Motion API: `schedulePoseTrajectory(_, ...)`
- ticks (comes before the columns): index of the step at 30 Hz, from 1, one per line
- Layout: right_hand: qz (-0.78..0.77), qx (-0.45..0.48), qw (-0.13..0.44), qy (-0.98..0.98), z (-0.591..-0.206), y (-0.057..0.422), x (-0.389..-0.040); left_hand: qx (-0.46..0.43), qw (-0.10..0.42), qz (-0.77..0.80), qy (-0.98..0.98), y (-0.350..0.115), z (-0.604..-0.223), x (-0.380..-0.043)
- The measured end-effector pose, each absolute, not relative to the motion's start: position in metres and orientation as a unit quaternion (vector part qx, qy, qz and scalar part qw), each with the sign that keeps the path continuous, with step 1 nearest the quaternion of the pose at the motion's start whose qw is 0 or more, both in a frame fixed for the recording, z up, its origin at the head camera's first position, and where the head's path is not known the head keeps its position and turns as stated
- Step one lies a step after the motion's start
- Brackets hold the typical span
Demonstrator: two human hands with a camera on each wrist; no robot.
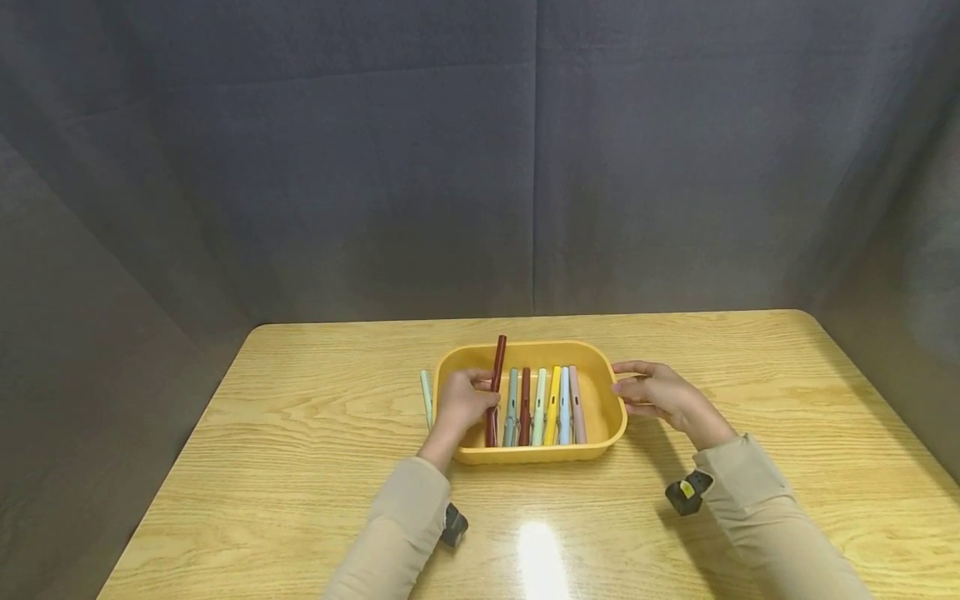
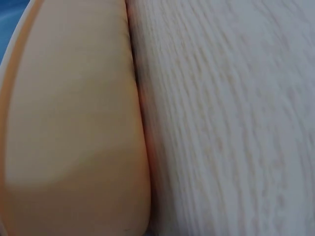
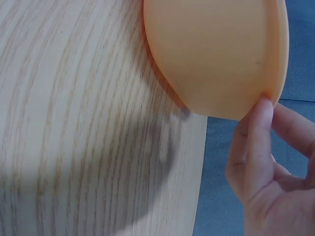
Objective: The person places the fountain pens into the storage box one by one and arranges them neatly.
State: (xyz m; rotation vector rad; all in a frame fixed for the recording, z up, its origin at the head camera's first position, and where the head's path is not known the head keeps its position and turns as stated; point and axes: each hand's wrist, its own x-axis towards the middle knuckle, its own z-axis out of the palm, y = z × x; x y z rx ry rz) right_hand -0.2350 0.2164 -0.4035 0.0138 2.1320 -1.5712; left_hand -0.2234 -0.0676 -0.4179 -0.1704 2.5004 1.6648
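Observation:
My left hand point(image 1: 462, 402) reaches into a yellow plastic tray point(image 1: 611, 408) and pinches a dark red pen point(image 1: 499, 362). That pen stands tilted, its top end overlapping the far rim and its lower end near the front wall. Beside it several pens lie side by side: grey-blue point(image 1: 512, 400), dark red point(image 1: 524, 400), pale green, yellow point(image 1: 552, 404), light blue and pink point(image 1: 577, 404). On the right, my right hand point(image 1: 663, 396) holds the tray's end by its rim. The left wrist view shows the tray's outer wall point(image 2: 74, 108), not the hand.
Another pale green pen point(image 1: 426, 392) lies outside the tray, by its left end. The wooden table point(image 1: 300, 492) extends around the tray. Dark grey curtains point(image 1: 375, 183) hang behind and at both sides. A small black device point(image 1: 688, 492) is strapped at the right wrist.

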Motion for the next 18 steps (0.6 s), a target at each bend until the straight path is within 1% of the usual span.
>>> schedulePoseTrajectory(8, -0.582, 0.005, 0.243, 0.776, -0.4039, 0.2165, -0.2350, -0.066, 0.107, 0.532, 0.837, -0.0675, -0.4181, -0.2204)
schedulePoseTrajectory(18, -0.578, 0.009, 0.244, 0.779, -0.4039, 0.2163, -0.2357, -0.075, 0.134, 0.553, 0.819, -0.0686, -0.4177, -0.2204)
